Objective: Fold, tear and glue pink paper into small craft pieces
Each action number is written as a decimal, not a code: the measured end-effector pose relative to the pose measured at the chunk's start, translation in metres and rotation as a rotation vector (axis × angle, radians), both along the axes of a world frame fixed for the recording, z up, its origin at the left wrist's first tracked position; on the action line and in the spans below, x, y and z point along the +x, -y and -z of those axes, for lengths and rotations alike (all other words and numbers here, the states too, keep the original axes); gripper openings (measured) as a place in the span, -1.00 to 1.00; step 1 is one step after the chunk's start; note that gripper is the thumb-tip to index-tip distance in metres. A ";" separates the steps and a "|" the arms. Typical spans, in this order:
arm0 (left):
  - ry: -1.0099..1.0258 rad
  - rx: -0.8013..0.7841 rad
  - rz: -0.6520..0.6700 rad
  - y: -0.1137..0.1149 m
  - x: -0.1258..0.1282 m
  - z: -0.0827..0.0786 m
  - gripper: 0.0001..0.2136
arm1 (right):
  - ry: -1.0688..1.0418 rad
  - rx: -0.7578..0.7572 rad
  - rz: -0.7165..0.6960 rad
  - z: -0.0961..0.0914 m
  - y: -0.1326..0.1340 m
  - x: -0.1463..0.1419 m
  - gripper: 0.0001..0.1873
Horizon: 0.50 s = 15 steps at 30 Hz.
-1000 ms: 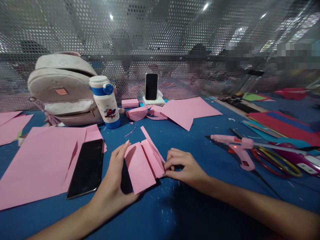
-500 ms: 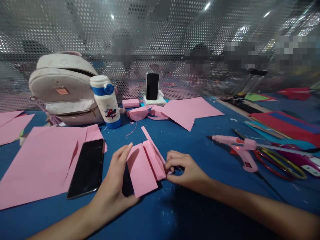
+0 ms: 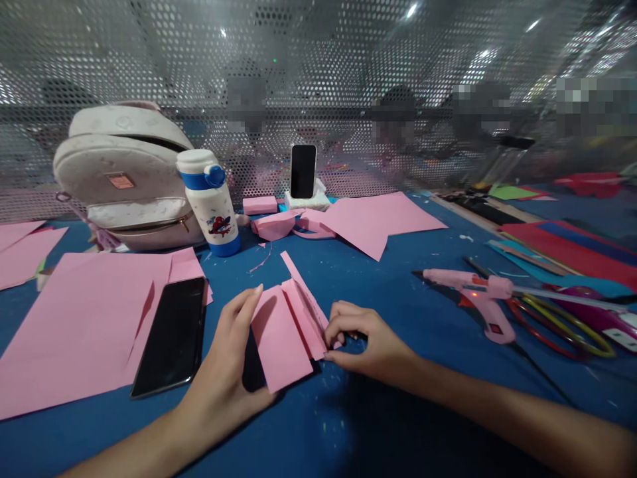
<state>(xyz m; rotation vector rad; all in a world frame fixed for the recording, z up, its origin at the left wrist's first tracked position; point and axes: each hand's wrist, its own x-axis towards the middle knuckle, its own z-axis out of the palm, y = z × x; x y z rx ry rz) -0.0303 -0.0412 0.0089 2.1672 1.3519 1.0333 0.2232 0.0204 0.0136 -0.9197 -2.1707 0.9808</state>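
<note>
A folded pink paper piece (image 3: 281, 338) stands on the blue table, with a flat panel on its left and upright flaps on its right. My left hand (image 3: 231, 355) grips its left edge, fingers at the far corner and thumb low at the near one. At the near right corner, my right hand (image 3: 365, 338) pinches the edge of the upright flap between thumb and curled fingers. Left of my left hand, a black phone (image 3: 172, 338) lies on a large pink sheet (image 3: 84, 318). To the right of my right hand lies a pink glue gun (image 3: 480, 295) with a lit red light.
A white backpack (image 3: 124, 176) and a white-and-blue bottle (image 3: 209, 206) stand at the back left. Another phone (image 3: 303, 171) leans upright on a tissue pack (image 3: 318, 201). Cut pink paper (image 3: 383, 219) lies behind the hands. Scissors (image 3: 562, 325) and coloured sheets (image 3: 572, 255) are on the right.
My right thumb and fingers have shifted slightly left on the flap's near corner, and the upright flap leans a little differently. The left hand keeps its hold.
</note>
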 end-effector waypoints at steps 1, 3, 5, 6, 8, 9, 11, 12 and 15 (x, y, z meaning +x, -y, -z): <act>0.000 -0.003 -0.001 0.000 0.000 0.000 0.02 | 0.000 0.001 -0.001 0.000 0.000 0.000 -0.90; 0.001 -0.003 0.003 0.000 0.001 0.000 0.01 | 0.000 0.008 0.001 0.000 0.000 0.000 -0.89; 0.002 -0.003 0.010 0.000 0.001 -0.001 0.00 | 0.004 0.014 0.004 0.000 0.000 0.000 -0.89; 0.004 -0.006 0.010 0.000 0.001 -0.001 0.00 | 0.007 0.017 0.005 0.000 0.000 0.000 -0.89; 0.006 -0.013 0.015 0.000 0.001 -0.001 -0.01 | 0.009 0.025 0.004 0.001 0.001 0.000 -0.90; 0.009 -0.014 0.019 0.001 0.001 -0.002 -0.01 | 0.007 0.032 0.003 0.002 0.001 0.001 -0.90; 0.015 -0.012 0.031 0.001 0.001 -0.002 -0.01 | 0.005 0.049 0.002 0.002 0.002 0.001 -0.88; 0.017 -0.012 0.035 0.000 0.001 -0.002 -0.01 | 0.004 0.056 0.001 0.002 0.003 0.000 -0.87; 0.015 -0.016 0.033 0.000 0.002 -0.002 0.01 | 0.004 0.082 0.000 0.002 0.003 0.000 -0.85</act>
